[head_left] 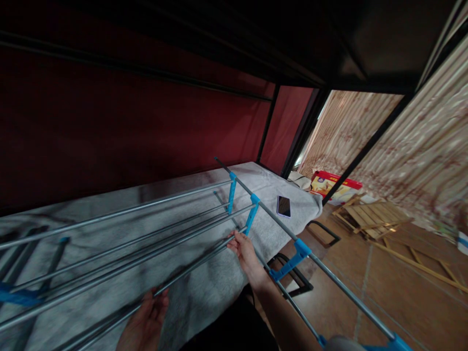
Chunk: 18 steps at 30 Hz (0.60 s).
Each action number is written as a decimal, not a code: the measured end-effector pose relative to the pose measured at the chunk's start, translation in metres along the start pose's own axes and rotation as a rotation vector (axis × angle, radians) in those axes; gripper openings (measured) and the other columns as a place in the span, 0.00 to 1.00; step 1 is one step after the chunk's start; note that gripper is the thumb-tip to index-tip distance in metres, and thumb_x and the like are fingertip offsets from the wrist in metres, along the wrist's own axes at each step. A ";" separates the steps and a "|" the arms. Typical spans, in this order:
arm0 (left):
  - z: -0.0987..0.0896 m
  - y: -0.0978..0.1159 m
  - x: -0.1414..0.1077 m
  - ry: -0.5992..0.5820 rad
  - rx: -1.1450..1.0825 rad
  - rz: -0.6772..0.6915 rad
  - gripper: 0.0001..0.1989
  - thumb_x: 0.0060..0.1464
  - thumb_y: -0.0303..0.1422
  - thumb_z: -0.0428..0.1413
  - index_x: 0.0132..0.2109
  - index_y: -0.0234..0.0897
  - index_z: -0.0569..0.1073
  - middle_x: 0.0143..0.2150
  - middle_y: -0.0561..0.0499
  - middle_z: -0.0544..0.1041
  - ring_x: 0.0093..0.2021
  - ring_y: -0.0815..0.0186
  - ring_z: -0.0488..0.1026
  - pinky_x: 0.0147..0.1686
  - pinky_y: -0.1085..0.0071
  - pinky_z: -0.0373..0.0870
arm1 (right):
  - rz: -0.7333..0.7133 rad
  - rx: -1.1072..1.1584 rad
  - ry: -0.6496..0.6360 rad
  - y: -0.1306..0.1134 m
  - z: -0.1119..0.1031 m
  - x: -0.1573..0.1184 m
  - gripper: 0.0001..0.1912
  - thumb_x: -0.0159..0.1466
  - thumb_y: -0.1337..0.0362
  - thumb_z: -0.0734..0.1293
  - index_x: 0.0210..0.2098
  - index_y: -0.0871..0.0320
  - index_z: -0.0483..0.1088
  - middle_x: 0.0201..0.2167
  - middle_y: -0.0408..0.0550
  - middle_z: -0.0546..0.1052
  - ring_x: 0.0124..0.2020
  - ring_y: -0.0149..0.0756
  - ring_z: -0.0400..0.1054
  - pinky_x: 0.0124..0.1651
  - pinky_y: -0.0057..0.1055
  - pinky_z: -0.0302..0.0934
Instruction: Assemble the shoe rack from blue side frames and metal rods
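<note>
Left hand (144,319) and right hand (244,248) are bare; so is the right forearm (280,307); black clothing (232,331) shows beside the grey blanket (204,292).

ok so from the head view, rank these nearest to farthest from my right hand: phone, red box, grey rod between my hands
From your right hand:
1. grey rod: at the fingertips
2. phone: right, on the grey cloth
3. red box: farther right, beyond the cloth
</note>
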<state>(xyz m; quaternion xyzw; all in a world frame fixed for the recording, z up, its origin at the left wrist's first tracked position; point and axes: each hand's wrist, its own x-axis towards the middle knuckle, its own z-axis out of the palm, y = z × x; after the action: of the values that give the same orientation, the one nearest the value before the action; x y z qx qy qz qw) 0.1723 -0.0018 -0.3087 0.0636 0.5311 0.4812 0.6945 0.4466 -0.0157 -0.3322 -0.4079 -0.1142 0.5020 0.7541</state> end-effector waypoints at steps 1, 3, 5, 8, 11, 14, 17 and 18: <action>0.001 0.001 -0.001 0.002 -0.005 -0.004 0.11 0.58 0.21 0.49 0.32 0.35 0.73 0.34 0.50 0.74 0.31 0.69 0.75 0.28 0.78 0.77 | 0.005 -0.001 -0.005 0.000 -0.001 0.000 0.12 0.56 0.57 0.74 0.31 0.59 0.74 0.26 0.42 0.75 0.25 0.28 0.69 0.34 0.27 0.67; 0.003 0.002 -0.003 0.010 -0.029 -0.033 0.11 0.57 0.20 0.49 0.33 0.36 0.73 0.33 0.50 0.74 0.31 0.70 0.75 0.28 0.78 0.77 | 0.015 -0.002 -0.008 0.000 -0.002 0.001 0.12 0.56 0.57 0.74 0.31 0.60 0.74 0.25 0.42 0.75 0.24 0.28 0.69 0.34 0.27 0.67; 0.004 0.004 -0.004 0.014 -0.039 -0.019 0.11 0.57 0.20 0.49 0.33 0.35 0.73 0.33 0.51 0.75 0.31 0.69 0.75 0.28 0.78 0.77 | 0.020 -0.001 -0.001 0.001 -0.004 0.002 0.13 0.56 0.56 0.74 0.31 0.60 0.74 0.24 0.42 0.75 0.24 0.28 0.69 0.34 0.27 0.67; 0.005 0.006 -0.004 0.002 -0.038 0.024 0.10 0.56 0.19 0.50 0.32 0.34 0.74 0.31 0.52 0.74 0.32 0.69 0.75 0.29 0.78 0.77 | 0.031 0.008 0.016 0.002 -0.005 0.003 0.14 0.55 0.56 0.74 0.32 0.60 0.74 0.24 0.41 0.75 0.25 0.29 0.70 0.36 0.29 0.68; 0.005 0.008 -0.003 -0.016 -0.035 0.057 0.11 0.56 0.18 0.50 0.32 0.33 0.75 0.31 0.52 0.75 0.32 0.70 0.76 0.31 0.78 0.77 | 0.044 0.015 0.003 0.002 -0.004 0.002 0.14 0.56 0.55 0.74 0.33 0.59 0.74 0.25 0.42 0.76 0.26 0.30 0.71 0.36 0.29 0.68; 0.005 0.010 -0.002 -0.032 -0.030 0.075 0.11 0.57 0.20 0.51 0.32 0.34 0.76 0.32 0.52 0.76 0.33 0.70 0.76 0.32 0.78 0.77 | 0.037 0.012 -0.012 0.001 -0.002 0.000 0.13 0.55 0.57 0.74 0.34 0.59 0.74 0.27 0.43 0.77 0.27 0.31 0.71 0.36 0.29 0.68; 0.006 0.012 -0.003 -0.030 -0.026 0.063 0.12 0.58 0.21 0.51 0.32 0.35 0.76 0.33 0.51 0.77 0.33 0.69 0.76 0.33 0.78 0.77 | 0.028 0.015 -0.005 -0.002 0.000 -0.002 0.12 0.55 0.58 0.74 0.33 0.59 0.73 0.29 0.44 0.78 0.27 0.30 0.71 0.36 0.29 0.69; 0.006 0.012 -0.003 -0.026 -0.026 0.060 0.12 0.58 0.21 0.51 0.31 0.35 0.76 0.34 0.51 0.77 0.34 0.69 0.76 0.33 0.78 0.77 | 0.027 0.017 0.000 -0.003 0.001 -0.002 0.13 0.55 0.58 0.74 0.33 0.59 0.73 0.30 0.44 0.78 0.27 0.30 0.71 0.36 0.29 0.69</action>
<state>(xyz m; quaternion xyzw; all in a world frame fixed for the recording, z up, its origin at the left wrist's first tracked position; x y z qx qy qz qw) 0.1702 0.0048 -0.2964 0.0768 0.5135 0.5080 0.6873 0.4469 -0.0173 -0.3287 -0.4032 -0.1043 0.5131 0.7505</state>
